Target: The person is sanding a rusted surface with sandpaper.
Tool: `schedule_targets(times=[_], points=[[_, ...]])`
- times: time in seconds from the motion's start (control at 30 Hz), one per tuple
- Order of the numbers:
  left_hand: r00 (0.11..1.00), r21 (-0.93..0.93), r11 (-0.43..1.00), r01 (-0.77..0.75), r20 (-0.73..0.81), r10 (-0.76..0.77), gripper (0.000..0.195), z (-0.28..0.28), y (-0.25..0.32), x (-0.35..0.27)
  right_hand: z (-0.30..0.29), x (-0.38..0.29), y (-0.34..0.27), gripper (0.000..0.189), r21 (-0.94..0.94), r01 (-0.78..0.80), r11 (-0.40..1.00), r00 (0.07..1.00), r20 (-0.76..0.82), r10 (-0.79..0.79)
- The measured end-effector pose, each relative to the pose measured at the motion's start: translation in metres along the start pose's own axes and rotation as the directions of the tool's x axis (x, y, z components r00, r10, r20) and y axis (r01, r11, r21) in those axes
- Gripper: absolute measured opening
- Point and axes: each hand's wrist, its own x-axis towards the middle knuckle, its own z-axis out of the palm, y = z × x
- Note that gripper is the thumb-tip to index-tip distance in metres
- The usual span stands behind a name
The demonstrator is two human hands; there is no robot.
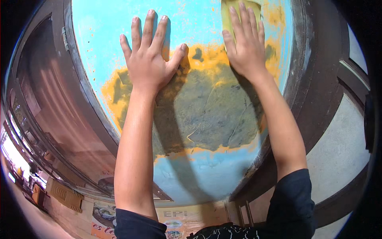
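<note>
My left hand lies flat with spread fingers on a turquoise painted panel, holding nothing. My right hand rests flat, fingers slightly apart, on a yellowish sheet, perhaps sandpaper, pressed against the panel at the upper right. Part of the sheet is hidden under the fingers. Between and below both hands spreads a large greyish-brown patch with orange edges and thin raised ridges. Lighter blue paint shows beneath the patch. Both forearms reach up across the panel and cast shadows on it.
Dark frame pieces border the panel, with a metal hinge at upper left. A glossy dark pane stands to the left. A printed banner bearing writing lies along the bottom, near a beige plastic chair.
</note>
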Motion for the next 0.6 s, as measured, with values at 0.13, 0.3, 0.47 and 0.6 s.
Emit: schedule_targets(times=[0.13, 0.3, 0.47, 0.6], points=[[0.998, -0.02, 0.999, -0.038, 0.045, 0.039, 0.061, -0.011, -0.031, -0.006, -0.003, -0.023, -0.014, 0.061, 0.026, -0.033, 0.999, 0.996, 0.082, 0.031], [0.999, 0.022, 1.0, -0.006, 0.035, 0.005, 0.062, -0.014, -0.037, -0.01, -0.006, 0.005, -0.019, 0.062, 0.025, -0.001, 1.0, 0.999, 0.036, 0.0], [1.0, 0.019, 1.0, -0.01, 0.02, 0.01, 0.064, -0.011, -0.036, -0.01, -0.013, 0.033, -0.033, 0.069, 0.023, -0.149, 0.989, 0.966, 0.215, 0.14], [1.0, 0.031, 0.999, -0.031, 0.0, 0.032, 0.064, -0.01, -0.039, -0.01, -0.013, 0.009, -0.046, 0.068, 0.009, -0.142, 0.99, 0.958, 0.254, 0.135]])
